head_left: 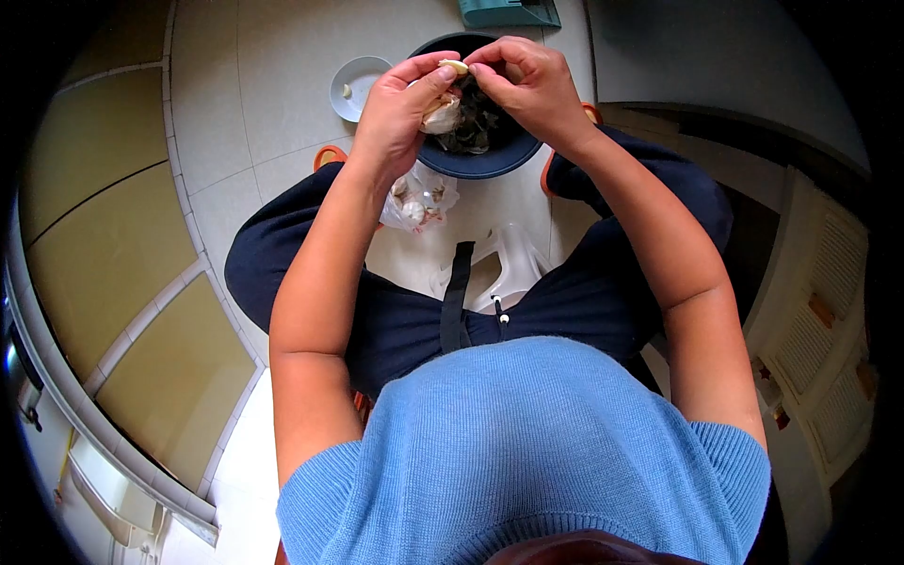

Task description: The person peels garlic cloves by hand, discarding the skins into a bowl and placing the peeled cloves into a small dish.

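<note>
A pale garlic clove (455, 67) is pinched between the thumb and forefinger of my left hand (403, 104), whose lower fingers also hold a garlic bulb (441, 117). Close beside the clove, the thumb and forefinger of my right hand (529, 83) come together; whether they grip a bit of skin is too small to tell. Both hands are over a dark round bin (490, 166) with dark scraps inside. To the left, a white plate (353, 105) carries a small clove (347, 91). Below the bin lies a clear plastic bag (415, 201) with garlic bulbs in it.
A white plastic stool (514, 259) shows between my legs. A teal dustpan (509, 11) is at the top edge beyond the bin. Tan cabinet doors (108, 264) line the left, and a pale slatted panel (819, 311) stands at the right.
</note>
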A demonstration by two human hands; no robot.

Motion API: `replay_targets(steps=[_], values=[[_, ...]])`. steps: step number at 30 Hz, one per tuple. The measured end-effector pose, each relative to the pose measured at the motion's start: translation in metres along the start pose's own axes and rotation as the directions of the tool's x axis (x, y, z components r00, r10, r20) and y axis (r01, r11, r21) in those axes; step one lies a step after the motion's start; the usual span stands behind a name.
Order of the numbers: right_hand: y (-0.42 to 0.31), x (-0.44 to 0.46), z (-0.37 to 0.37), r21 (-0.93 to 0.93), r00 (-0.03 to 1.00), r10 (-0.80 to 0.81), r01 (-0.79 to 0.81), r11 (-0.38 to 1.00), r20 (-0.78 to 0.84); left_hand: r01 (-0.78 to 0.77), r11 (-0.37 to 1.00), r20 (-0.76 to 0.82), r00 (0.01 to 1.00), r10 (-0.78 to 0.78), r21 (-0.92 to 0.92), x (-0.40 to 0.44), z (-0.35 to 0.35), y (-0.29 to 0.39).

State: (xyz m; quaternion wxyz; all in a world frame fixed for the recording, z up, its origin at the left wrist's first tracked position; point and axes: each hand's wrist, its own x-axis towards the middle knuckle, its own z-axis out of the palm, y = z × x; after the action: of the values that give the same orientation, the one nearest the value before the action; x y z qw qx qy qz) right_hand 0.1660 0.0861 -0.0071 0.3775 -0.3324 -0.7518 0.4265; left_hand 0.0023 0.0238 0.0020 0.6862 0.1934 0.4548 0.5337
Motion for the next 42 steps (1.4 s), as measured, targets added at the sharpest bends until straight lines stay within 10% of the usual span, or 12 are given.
replay_targets(steps=[14, 31, 42], values=[[-0.010, -0.004, 0.000, -0.132, 0.994, -0.094, 0.102, 0.986, 0.063, 0.016, 0.999, -0.037, 0.999, -0.015, 0.041, -0.004, -0.002, -0.010], [-0.012, -0.006, 0.000, 0.161, 0.964, 0.265, -0.267, 0.950, 0.036, -0.022, 0.999, 0.021, 1.000, 0.021, 0.042, -0.005, 0.006, -0.001], [-0.017, 0.001, -0.006, 0.035, 0.999, 0.034, -0.035, 0.999, 0.033, -0.038, 0.999, 0.035, 0.999, 0.038, -0.012, -0.004, 0.001, 0.000]])
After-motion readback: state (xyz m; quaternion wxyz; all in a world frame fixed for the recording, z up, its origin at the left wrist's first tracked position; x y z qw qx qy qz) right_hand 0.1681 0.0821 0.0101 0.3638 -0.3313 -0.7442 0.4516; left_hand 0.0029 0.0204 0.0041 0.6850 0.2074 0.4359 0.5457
